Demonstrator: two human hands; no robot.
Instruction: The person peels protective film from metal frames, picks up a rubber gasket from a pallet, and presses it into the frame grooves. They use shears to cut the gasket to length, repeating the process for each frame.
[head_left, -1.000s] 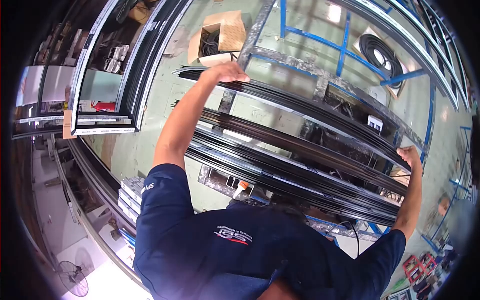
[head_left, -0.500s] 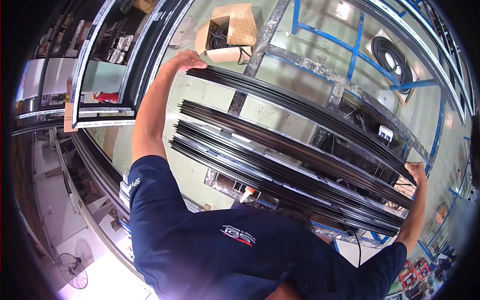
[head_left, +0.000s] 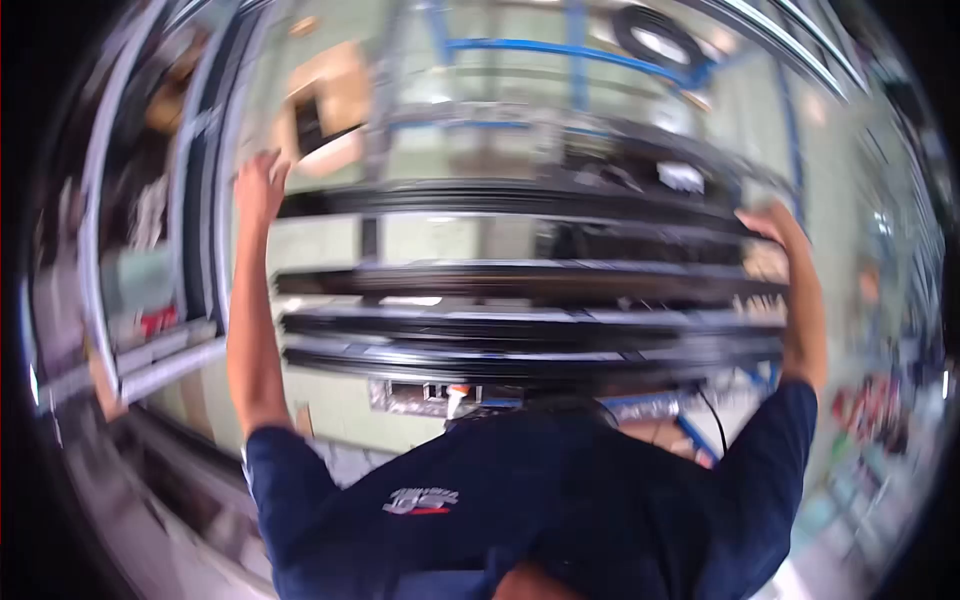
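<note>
Several bundles of long black profiles lie side by side in front of me. My left hand [head_left: 262, 185] is just off the left end of the farthest black profile bundle [head_left: 480, 200], fingers raised and apart, holding nothing. At that bundle's other end is my right hand [head_left: 768, 220], its fingers stretched out toward the bundle; blur hides whether they touch it. Nearer me lie a brownish-black profile bundle [head_left: 500, 283] and two more black profile bundles, one [head_left: 480, 327] beyond the other [head_left: 480, 362].
Beyond the profiles stand an open cardboard box [head_left: 345, 90] and a black coil [head_left: 655, 42]. Blue metal bars [head_left: 540, 48] form a frame there. Tall framed profiles [head_left: 200, 180] rise on the left. A white bottle with an orange cap [head_left: 456, 400] is close to my chest.
My view has turned, so the profiles now run level across it. Both hands have loosened from the ends of the farthest bundle, and their fingers have opened.
</note>
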